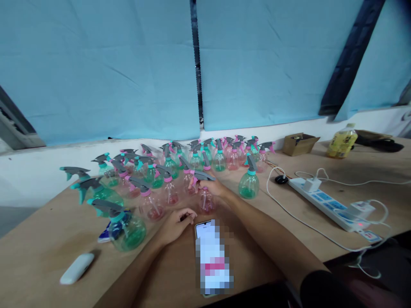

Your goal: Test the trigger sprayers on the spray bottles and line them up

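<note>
Gripping a pink spray bottle (pixel 206 203) by its neck, the right hand (pixel 211 187) is just beyond the phone (pixel 212 256). Near the phone's far-left corner, the left hand (pixel 176 223) has its fingers loosely curled, partly open. Beyond the phone stand more spray bottles (pixel 219 162), pink and green.

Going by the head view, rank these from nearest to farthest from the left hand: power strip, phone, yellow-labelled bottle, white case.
Nearest to the left hand first:
1. Phone: just to its right, nearer the wearer.
2. White case: out to the left.
3. Power strip: across on the right.
4. Yellow-labelled bottle: far right, toward the wall.
</note>
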{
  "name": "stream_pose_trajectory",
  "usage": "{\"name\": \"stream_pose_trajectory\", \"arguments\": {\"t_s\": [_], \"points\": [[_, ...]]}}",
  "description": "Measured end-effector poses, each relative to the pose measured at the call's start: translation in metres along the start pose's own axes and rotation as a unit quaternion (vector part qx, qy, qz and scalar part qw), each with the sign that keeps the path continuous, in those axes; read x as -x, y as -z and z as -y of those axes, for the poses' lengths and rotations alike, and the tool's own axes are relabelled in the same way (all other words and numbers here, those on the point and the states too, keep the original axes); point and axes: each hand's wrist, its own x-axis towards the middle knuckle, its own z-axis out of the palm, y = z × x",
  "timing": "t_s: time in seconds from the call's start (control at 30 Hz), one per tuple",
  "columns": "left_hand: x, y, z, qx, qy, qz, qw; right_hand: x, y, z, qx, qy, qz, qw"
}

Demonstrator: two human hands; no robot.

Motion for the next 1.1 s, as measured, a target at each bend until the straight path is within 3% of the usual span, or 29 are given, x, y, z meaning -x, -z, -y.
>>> {"name": "stream_pose_trajectory", "arguments": {"t_s": [0.5,0.73,0.9,1.03,1.1], "points": [[0.001,0.000,-0.004,-0.002,0.000,-0.002,1.000,0.002,-0.005,0.005,0.006,-0.012,-0.046,0.999],[0.000,0.000,-0.005,-0.001,0.005,-0.003,1.000,0.003,-0.010,-0.004,0.019,0.016,-0.066,0.998],[0.001,0.001,-0.007,-0.004,0.005,-0.001,1.000,0.008,-0.004,-0.015,0.066,0.035,-0.124,0.990],[-0.001,0.000,-0.001,0.007,-0.003,0.001,1.000,0.023,0.001,-0.007,0.084,0.042,-0.172,0.981],[-0.001,-0.001,0.002,0.009,-0.008,-0.003,1.000,0.034,0.003,-0.001,0.121,0.052,-0.226,0.965]]}}
